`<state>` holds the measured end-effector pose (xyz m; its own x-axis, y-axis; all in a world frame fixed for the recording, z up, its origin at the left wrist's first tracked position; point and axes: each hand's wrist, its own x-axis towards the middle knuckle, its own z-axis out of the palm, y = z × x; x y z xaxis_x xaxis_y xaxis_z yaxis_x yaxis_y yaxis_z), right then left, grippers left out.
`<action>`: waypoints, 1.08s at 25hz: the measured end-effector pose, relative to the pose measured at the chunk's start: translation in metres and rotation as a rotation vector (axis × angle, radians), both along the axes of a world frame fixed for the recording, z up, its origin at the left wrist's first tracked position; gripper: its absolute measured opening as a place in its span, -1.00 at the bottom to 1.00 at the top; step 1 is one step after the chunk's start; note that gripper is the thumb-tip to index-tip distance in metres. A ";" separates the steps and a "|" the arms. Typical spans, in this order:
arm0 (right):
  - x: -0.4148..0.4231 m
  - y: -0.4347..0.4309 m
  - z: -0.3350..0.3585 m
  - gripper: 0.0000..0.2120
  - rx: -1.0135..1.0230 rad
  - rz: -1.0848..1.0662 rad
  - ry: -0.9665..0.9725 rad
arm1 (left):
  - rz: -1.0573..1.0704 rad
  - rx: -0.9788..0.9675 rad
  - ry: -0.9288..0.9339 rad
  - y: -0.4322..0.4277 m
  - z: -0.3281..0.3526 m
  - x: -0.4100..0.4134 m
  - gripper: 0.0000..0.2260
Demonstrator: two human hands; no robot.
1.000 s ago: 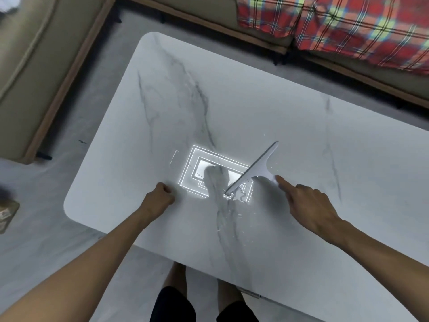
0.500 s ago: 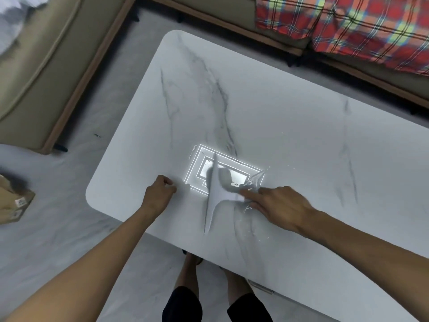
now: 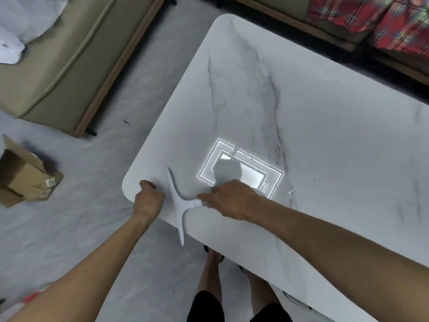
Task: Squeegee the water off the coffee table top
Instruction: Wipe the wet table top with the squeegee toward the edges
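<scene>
The right hand (image 3: pixel 228 198) hides the squeegee (image 3: pixel 177 203) handle in its grip; the pale blade overhangs the table (image 3: pixel 325 126) near-left edge. The left hand (image 3: pixel 148 198), clenched, rests beside it. A cardboard box (image 3: pixel 25 182) lies far left.

squeegee (image 3: pixel 177 201) handle hidden under right hand (image 3: pixel 228 198)

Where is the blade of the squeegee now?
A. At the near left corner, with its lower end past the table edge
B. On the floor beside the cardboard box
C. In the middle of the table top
A: the squeegee, held by the right hand, overhangs the edge of the coffee table.
</scene>
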<state>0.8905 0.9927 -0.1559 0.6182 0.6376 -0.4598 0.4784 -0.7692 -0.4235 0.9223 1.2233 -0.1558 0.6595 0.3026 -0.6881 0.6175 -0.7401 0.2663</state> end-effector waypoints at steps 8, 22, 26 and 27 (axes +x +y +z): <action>-0.031 -0.139 0.015 -0.66 -0.115 -0.572 -0.003 | -0.274 -0.195 0.090 -0.079 -0.014 0.002 -0.82; -0.189 -0.183 0.082 -0.62 -0.223 -0.902 0.041 | -0.356 -0.204 -0.041 -0.110 -0.030 -0.057 -0.88; -0.165 -0.118 0.044 -0.65 -0.024 -0.619 0.060 | -0.297 -0.118 -0.112 -0.088 -0.030 -0.093 -0.96; -0.164 -0.105 0.033 -0.66 -0.015 -0.532 0.049 | -0.286 -0.095 -0.119 -0.086 -0.030 -0.104 -0.97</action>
